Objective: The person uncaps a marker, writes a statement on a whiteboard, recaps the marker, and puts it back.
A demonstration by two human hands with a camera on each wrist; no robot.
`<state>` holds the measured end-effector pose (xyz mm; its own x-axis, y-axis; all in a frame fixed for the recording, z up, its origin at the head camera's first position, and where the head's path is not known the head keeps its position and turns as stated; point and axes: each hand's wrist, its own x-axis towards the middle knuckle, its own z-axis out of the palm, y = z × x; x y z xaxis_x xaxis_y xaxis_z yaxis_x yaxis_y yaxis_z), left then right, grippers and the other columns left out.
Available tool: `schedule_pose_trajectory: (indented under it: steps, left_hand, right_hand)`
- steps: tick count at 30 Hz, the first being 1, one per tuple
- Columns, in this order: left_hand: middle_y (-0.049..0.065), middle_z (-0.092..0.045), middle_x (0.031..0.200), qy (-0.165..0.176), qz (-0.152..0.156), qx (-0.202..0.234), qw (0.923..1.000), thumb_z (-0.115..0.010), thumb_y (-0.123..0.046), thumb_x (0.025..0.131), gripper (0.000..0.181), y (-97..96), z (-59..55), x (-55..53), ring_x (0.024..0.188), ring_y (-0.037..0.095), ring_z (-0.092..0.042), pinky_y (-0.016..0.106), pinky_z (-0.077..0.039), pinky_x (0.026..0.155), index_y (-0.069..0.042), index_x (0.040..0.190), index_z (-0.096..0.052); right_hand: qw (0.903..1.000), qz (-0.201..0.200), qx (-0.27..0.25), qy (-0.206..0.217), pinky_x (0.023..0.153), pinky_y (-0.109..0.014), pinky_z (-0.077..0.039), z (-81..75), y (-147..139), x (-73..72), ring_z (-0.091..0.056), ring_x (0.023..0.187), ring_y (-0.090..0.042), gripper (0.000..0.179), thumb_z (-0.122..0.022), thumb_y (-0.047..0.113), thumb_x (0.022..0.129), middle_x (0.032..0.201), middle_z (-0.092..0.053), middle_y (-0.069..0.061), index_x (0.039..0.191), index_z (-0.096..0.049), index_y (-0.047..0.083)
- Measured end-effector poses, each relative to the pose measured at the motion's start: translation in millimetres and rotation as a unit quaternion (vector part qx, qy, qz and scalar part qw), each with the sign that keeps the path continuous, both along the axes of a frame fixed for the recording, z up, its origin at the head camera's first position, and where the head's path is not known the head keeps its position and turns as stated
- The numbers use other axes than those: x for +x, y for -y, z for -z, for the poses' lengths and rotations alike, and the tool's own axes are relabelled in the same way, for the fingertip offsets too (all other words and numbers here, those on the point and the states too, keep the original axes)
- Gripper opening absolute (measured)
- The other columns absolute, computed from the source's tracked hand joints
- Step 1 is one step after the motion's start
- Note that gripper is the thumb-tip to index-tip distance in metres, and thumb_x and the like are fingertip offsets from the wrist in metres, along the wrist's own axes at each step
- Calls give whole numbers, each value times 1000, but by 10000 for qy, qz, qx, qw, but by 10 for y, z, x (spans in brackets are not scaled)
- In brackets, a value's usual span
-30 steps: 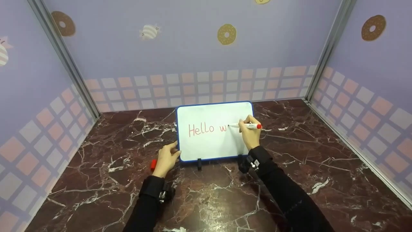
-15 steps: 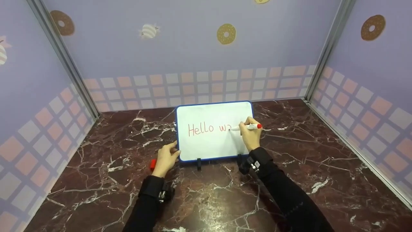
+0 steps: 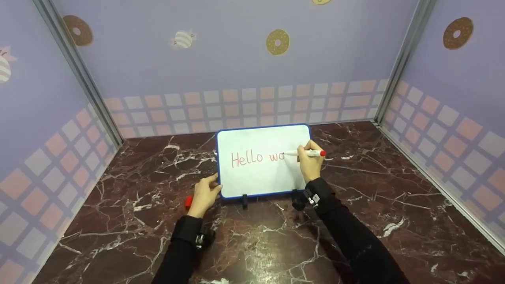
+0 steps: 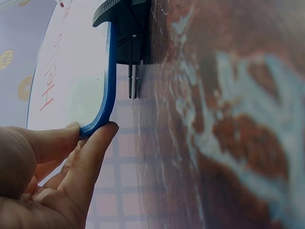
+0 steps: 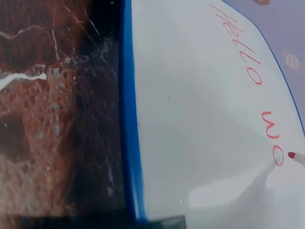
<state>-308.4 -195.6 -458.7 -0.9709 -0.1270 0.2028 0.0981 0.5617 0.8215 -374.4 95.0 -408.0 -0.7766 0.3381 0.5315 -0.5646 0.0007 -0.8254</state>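
Observation:
A whiteboard (image 3: 256,177) with a blue frame leans back on a black stand (image 3: 244,201), and red handwriting (image 3: 257,157) on it reads "Hello wo". My right hand (image 3: 310,163) grips a white marker (image 3: 314,153) with a red end, in front of the board's right half. In the right wrist view the red marker tip (image 5: 291,155) is right beside the "o". My left hand (image 3: 205,196) pinches the lower left corner of the frame (image 4: 97,125) between thumb and fingers, as the left wrist view shows.
A red block-like object (image 3: 189,202) lies on the dark marbled table (image 3: 138,236), just left of my left hand. Purple walls (image 3: 232,71) with doughnut and tile patterns enclose the back and both sides.
A red "o" has appeared after the "w", drawn first as an open curve and now closed. The right hand has shifted slightly to the right with the marker; the left hand stays at the corner.

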Motion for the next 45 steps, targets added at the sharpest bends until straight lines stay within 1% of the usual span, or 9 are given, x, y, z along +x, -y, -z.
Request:
schedule_pose_trajectory:
  steps: [6,11,15,17,19,22,25,40,45]
  left_hand:
    - [30,-69,104,-3,-77,-54,10000,-64,5,91,44,-5,-5,-7,78,30,-72,28,-62,62,7,135,-56]
    - [28,-69,103,31,-98,-67,9999,-65,5,90,46,-4,3,-4,77,29,-72,27,-62,61,6,135,-56]
    - [29,-70,102,4,-62,-96,9999,-65,5,90,45,1,19,-12,76,29,-72,27,-62,60,7,135,-56]
    - [29,-70,101,-29,-51,-112,9999,-65,5,90,45,0,23,-18,74,29,-72,28,-62,59,7,134,-56]
    - [29,-70,101,-51,-57,-113,9999,-65,5,90,45,0,17,-18,72,30,-72,27,-62,59,7,134,-56]
    - [29,-70,102,-28,-33,-71,10000,-64,5,91,45,1,3,-4,76,31,-72,28,-62,62,6,135,-56]
    - [29,-69,105,6,3,-26,10000,-63,5,92,45,7,-5,7,82,33,-71,30,-63,64,6,136,-55]
    - [30,-69,105,-28,12,-44,10000,-64,5,91,44,3,5,1,82,34,-72,30,-63,62,8,135,-56]
    - [29,-69,103,-17,-23,-30,10000,-64,5,91,45,-11,-6,17,80,32,-72,28,-62,62,7,134,-56]
  right_hand:
    - [9999,-96,-135,-18,38,-14,-33,22,-71,-32,-46,39,-11,32,-55,-14,82,45,-48,1,58,-37,-2]
    - [9999,-147,-69,58,38,-15,-32,41,-74,-46,-48,40,-12,30,-56,-13,83,46,-50,-7,60,-38,-8]
    - [10000,-59,34,22,39,-15,-31,39,-60,-34,-48,40,-12,28,-56,-13,83,49,-49,-25,63,-37,-15]
    - [9999,19,114,-36,39,-15,-31,28,-60,-24,-48,40,-13,27,-56,-13,83,49,-49,-26,64,-37,-18]
    - [9998,75,191,-80,39,-14,-32,17,-69,-15,-47,39,-12,27,-55,-14,83,47,-49,-21,65,-36,-20]
    - [9997,44,223,-40,38,-14,-31,11,-91,4,-44,38,-7,26,-54,-14,82,45,-46,-1,65,-35,-19]
    - [9997,-63,218,3,38,-13,-29,19,-111,23,-40,37,-2,25,-52,-15,80,44,-43,6,64,-33,-20]
    - [9998,159,125,-42,42,-15,-34,-11,-102,1,-48,42,-12,29,-57,-12,86,48,-49,-1,67,-35,-19]
    - [9997,205,-110,3,40,-14,-32,-16,-132,-10,-47,40,-10,28,-55,-13,84,46,-48,0,67,-34,-20]
